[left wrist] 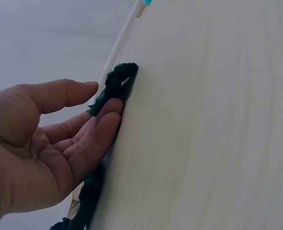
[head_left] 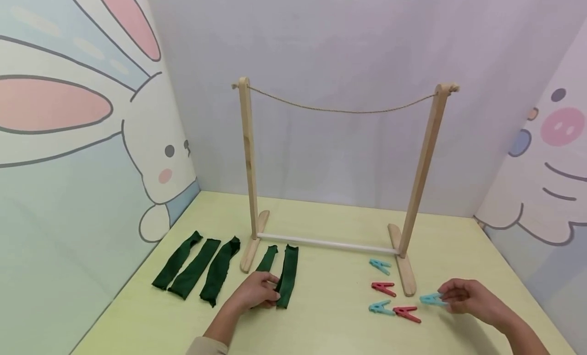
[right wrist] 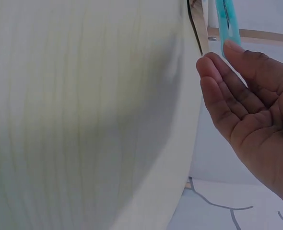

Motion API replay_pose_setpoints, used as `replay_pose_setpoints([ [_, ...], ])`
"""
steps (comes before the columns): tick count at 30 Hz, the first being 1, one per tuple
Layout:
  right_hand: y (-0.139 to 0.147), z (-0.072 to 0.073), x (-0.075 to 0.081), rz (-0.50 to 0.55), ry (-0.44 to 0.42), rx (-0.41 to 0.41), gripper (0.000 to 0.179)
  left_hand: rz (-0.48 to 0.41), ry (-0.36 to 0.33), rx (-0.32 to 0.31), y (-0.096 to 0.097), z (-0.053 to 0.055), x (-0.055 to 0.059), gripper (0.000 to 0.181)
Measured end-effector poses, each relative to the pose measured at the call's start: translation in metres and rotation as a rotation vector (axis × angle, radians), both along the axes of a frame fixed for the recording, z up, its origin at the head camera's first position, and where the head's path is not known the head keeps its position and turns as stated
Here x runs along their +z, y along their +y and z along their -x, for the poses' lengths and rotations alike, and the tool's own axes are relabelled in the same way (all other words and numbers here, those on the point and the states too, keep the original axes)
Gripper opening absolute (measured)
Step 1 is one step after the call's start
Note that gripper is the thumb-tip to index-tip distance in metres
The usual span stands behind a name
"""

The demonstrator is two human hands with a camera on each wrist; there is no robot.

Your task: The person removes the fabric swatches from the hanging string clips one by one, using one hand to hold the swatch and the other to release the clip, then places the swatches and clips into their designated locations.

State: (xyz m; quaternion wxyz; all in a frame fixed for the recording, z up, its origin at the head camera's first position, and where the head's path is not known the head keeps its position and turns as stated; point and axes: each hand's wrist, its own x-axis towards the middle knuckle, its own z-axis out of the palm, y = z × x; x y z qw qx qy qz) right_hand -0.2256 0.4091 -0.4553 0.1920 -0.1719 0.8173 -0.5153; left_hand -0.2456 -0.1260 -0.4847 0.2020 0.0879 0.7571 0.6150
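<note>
My left hand [head_left: 258,292] reaches over two dark green cloth strips, its fingertips at the left edge of the rightmost strip [head_left: 289,273]. Part of the neighbouring strip [head_left: 267,259] is hidden beneath that hand. In the left wrist view the thumb stands apart from the loosely bent fingers, which touch the green cloth [left wrist: 115,84]. At the right, my right hand [head_left: 474,300] pinches a light blue clothespin [head_left: 433,299] by one end, just above the table. The right wrist view shows the thumb against the same clothespin [right wrist: 228,21].
A wooden stand with a right post [head_left: 424,171] and a sagging rope [head_left: 339,111] rises behind. Three more green strips [head_left: 219,271] lie left. Blue [head_left: 380,266] and red clothespins [head_left: 383,289] lie by the stand's right foot [head_left: 406,276]. Printed panels flank the table.
</note>
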Motion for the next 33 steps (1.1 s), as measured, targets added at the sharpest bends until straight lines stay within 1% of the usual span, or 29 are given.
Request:
replay_pose_setpoints([
  [3,0.000,-0.001,-0.004,-0.052,0.004,0.006,0.026,0.003,0.007,-0.011,-0.003,-0.002,0.001,0.033],
  [6,0.000,-0.004,-0.006,-0.094,-0.004,-0.008,0.024,-0.001,0.011,-0.028,-0.005,-0.004,0.002,0.033],
  [10,0.001,-0.004,-0.008,-0.132,0.018,-0.012,0.022,0.001,0.014,-0.042,-0.009,-0.006,0.002,0.034],
  [12,0.001,-0.003,-0.009,-0.136,0.058,0.012,0.021,0.005,0.022,-0.038,-0.012,-0.007,0.001,0.034],
  [15,0.001,0.000,-0.012,-0.114,0.108,0.061,0.022,0.005,0.038,-0.030,-0.016,-0.008,0.002,0.035],
  [17,0.000,0.001,-0.014,-0.094,0.112,0.081,0.023,-0.009,0.038,-0.029,-0.019,-0.008,0.002,0.036],
  [20,-0.002,0.000,-0.015,-0.092,0.076,0.070,0.024,-0.029,0.036,-0.035,-0.023,-0.010,0.002,0.037],
  [22,-0.002,-0.001,-0.015,-0.113,0.048,0.047,0.025,-0.037,0.034,-0.038,-0.025,-0.011,0.002,0.038],
  [24,-0.001,-0.003,-0.016,-0.125,0.018,0.018,0.025,-0.023,0.042,-0.039,-0.028,-0.011,0.003,0.039],
  [26,-0.001,-0.007,-0.015,-0.129,0.003,-0.016,0.025,-0.013,0.047,-0.033,-0.031,-0.012,0.004,0.040],
  [28,0.002,-0.012,-0.014,-0.135,0.002,-0.066,0.029,-0.010,0.043,-0.023,-0.034,-0.013,0.005,0.041],
  [30,0.004,-0.019,-0.012,-0.154,-0.005,-0.150,0.036,-0.015,0.042,-0.014,-0.036,-0.015,0.006,0.043],
  [33,0.001,-0.031,-0.009,-0.181,-0.006,-0.296,0.044,-0.030,0.044,0.009,-0.042,-0.020,0.007,0.044],
])
